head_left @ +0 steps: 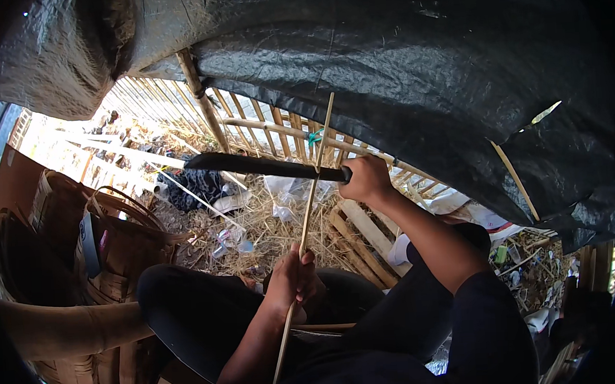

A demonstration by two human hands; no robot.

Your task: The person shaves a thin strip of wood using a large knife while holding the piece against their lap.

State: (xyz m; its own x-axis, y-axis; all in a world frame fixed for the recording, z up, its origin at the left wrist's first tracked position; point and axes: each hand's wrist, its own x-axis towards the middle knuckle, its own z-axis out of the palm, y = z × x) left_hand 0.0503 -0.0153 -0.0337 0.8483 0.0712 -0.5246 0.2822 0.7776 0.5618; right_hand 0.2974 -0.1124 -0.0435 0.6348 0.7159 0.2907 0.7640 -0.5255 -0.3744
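While the left hand closes its fingers around a slender, pale-tan bamboo strip, the right hand is wrapped around the right end of a long, dark-bladed knife. Strip: long axis running near to far, far end leaning right. Blade: pointing left, crossing the strip beyond the left fingers, nearer the right hand; contact unclear.

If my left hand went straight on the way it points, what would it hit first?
Your left hand would probably meet the knife first, where it crosses the stick, though depth is unclear from one view.
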